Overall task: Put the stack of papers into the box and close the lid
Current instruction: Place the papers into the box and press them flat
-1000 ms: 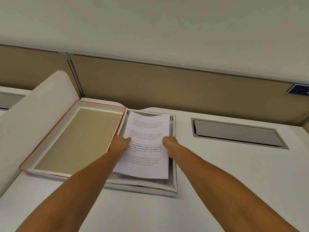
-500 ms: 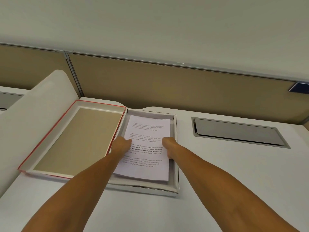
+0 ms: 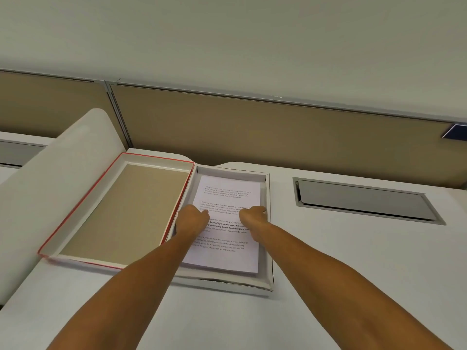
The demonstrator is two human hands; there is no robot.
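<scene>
A white stack of papers (image 3: 228,189) with printed text lies flat inside the shallow white box (image 3: 269,248) on the desk. The box's lid (image 3: 126,210), red-edged with a tan inside, lies open flat to the left, joined along the box's left wall. My left hand (image 3: 193,221) sits with curled fingers over the stack's left edge. At the right edge, close to the box's right wall, my right hand (image 3: 252,215) does the same. The fingertips are hidden under the hands.
A grey recessed cable tray (image 3: 364,200) is set in the white desk to the right of the box. A tan partition (image 3: 252,132) runs along the back. A curved white divider (image 3: 50,178) rises just left of the lid.
The stack has gone down from a raised, tilted hold into the box and slid a little farther back. Both hands went down with it and stay on its edges.
</scene>
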